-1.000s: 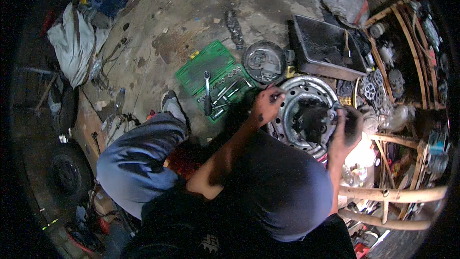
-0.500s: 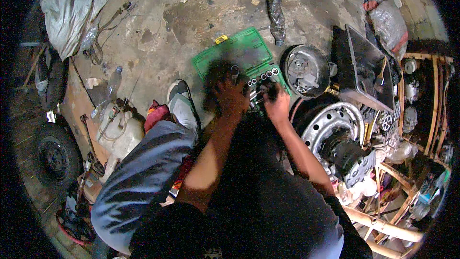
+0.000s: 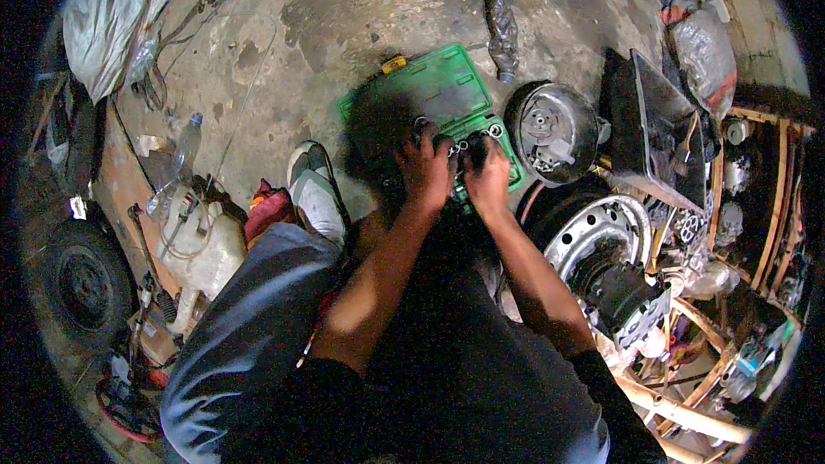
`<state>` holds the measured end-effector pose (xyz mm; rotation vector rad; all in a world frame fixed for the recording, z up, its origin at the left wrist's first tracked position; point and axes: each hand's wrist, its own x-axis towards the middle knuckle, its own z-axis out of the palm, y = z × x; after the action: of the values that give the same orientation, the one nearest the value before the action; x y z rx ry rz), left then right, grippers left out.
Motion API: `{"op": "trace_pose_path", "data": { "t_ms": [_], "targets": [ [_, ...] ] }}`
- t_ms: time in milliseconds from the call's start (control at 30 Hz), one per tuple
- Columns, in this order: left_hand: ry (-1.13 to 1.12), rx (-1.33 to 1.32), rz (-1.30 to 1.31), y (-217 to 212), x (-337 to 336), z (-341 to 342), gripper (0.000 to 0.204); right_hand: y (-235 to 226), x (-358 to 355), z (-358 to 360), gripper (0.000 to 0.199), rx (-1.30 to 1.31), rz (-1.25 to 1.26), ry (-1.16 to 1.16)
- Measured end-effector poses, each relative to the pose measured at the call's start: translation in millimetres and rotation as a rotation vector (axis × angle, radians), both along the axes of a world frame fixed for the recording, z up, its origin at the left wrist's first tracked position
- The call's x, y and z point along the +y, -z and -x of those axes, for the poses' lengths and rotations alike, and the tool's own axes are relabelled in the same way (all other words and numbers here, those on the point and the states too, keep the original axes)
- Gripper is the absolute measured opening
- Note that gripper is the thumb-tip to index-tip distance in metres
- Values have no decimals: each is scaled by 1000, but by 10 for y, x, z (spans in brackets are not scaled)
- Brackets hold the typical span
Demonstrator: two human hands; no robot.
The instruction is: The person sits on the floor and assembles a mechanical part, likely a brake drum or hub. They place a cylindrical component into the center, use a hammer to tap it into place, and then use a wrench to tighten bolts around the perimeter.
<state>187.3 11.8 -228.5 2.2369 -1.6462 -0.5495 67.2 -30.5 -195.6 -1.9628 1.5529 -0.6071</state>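
A green socket-set case [image 3: 460, 77] lies open on the floor in front of me, its lid folded away from me. At the lid's far edge is a yellow latch [image 3: 394, 64]. My left hand [image 3: 425, 174] is over the near part of the case, fingers bent, with a small shiny ring-shaped piece [image 3: 420, 122] by its fingertips. Close beside it, my right hand [image 3: 488, 179] reaches into the socket row with its fingers drawn together. Chrome sockets [image 3: 495, 131] show around its fingertips. Whatever either hand grips is hidden by the fingers and shadow.
Right of the case stands a round metal drum [image 3: 550, 133] with parts inside, then a dark rectangular bin [image 3: 657, 133]. A steel wheel rim [image 3: 601, 228] lies nearer me. A crumpled dark bottle [image 3: 502, 30] is beyond the case. Left are a white plastic tank [image 3: 206, 245] and a tyre [image 3: 86, 279].
My right hand has shifted slightly away from me and left, covering more of the sockets. My left hand has come closer to it. The whole view has tilted a little.
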Motion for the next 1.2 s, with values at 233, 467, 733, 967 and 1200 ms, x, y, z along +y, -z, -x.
{"op": "trace_pose_path", "data": {
  "t_ms": [233, 467, 733, 967, 1200],
  "targets": [
    [123, -59, 133, 32, -66, -114, 24, 1, 181, 65, 45, -1, 153, 126],
    [187, -217, 112, 88, -189, -60, 26, -154, 346, 229, 41, -89, 129, 174],
    [-134, 235, 383, -714, -196, -62, 26, -852, 176, 257, 17, -431, -27, 202],
    [6, 1041, 447, -2777, -301, 140, 20, -2690, 108, 375, 28, -735, -176, 143],
    [146, 1613, 651, -4004, 177, 375, 20, -4149, 520, 710, 31, -421, 310, -65]
  ]
}}
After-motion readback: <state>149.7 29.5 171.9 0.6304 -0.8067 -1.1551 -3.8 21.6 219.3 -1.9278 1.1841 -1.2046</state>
